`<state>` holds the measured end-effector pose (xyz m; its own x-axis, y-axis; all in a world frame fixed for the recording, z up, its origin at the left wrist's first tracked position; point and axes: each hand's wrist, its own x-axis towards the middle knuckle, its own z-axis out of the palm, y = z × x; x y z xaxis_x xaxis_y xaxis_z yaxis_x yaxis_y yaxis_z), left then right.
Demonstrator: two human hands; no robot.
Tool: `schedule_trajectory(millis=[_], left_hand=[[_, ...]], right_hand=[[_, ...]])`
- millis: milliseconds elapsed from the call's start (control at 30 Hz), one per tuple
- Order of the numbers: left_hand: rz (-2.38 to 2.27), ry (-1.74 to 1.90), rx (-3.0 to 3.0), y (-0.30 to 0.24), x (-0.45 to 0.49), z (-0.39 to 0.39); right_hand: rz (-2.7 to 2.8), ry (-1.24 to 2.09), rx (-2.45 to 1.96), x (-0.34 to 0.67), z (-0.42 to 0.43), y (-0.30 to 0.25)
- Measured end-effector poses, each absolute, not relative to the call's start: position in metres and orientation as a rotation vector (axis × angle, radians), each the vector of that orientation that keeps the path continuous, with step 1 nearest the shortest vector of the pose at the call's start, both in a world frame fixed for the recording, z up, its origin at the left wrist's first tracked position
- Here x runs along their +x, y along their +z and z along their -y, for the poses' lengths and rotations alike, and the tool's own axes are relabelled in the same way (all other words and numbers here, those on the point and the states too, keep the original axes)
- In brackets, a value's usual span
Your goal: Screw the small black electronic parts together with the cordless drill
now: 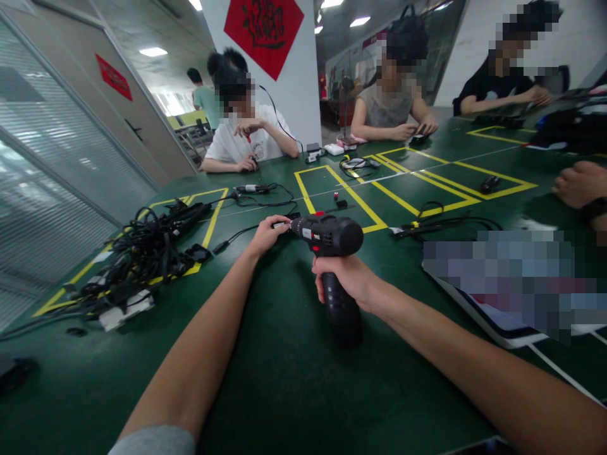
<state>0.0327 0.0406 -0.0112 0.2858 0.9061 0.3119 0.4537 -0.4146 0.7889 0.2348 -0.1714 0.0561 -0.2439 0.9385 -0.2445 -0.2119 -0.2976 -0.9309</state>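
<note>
A black cordless drill (332, 235) with a red band stands upright on the green table (284, 379), its nose pointing left. My right hand (346, 278) is wrapped round its handle. My left hand (268, 232) pinches a small bit at the drill's chuck (296, 225), fingers closed at the tip.
A tangle of black cables and adapters (142, 253) lies at the left. More cables (441, 224) and a mouse (489, 184) sit inside yellow tape boxes. A tablet (493, 322) lies at right. Three people sit across the table; another person's hand (578, 183) rests at far right.
</note>
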Motion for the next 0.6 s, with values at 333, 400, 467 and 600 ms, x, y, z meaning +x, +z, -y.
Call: schedule_trajectory(millis=[333, 400, 467, 600], left_hand=[[-1.200, 1.042, 1.965, -0.0118, 0.0325, -0.0411], [-1.196, 1.045, 1.965, -0.0125, 0.0322, -0.0418], [-1.195, 1.044, 1.962, -0.0122, 0.0324, -0.0416], [-1.205, 1.029, 1.956, -0.0093, 0.0335, -0.0390]], right_hand=[[1.014, 1.687, -1.096, 0.2350, 0.1706, 0.0564], [1.019, 1.688, -1.097, 0.2350, 0.1709, 0.0559], [1.032, 1.684, -1.094, 0.2351, 0.1716, 0.0559], [1.035, 1.677, -1.101, 0.2352, 0.1724, 0.0574]])
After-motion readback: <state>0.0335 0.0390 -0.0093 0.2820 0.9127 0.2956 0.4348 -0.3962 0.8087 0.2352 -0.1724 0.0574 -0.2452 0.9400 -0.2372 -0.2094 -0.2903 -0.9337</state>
